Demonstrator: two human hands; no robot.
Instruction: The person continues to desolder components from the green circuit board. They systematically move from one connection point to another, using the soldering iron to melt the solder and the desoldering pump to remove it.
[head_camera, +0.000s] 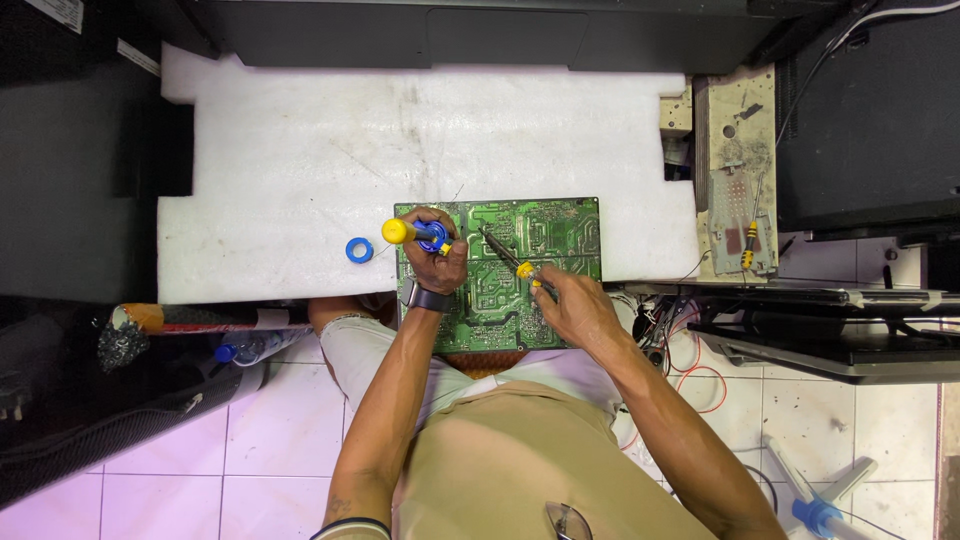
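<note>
Tan shirt, pale shorts, dark watch (430, 298) on left wrist — bare forearms, no gloves.

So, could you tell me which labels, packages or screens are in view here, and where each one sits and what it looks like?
White label: top left corner, on a dark housing; slanted rectangle, print too small to tell.
Second white label: just right of it and lower, on the same dark surface; narrow slanted strip.
Dark flat panel: along the top edge behind the white foam sheet; possibly a screen's back, unlit.
No packages visible.
</note>
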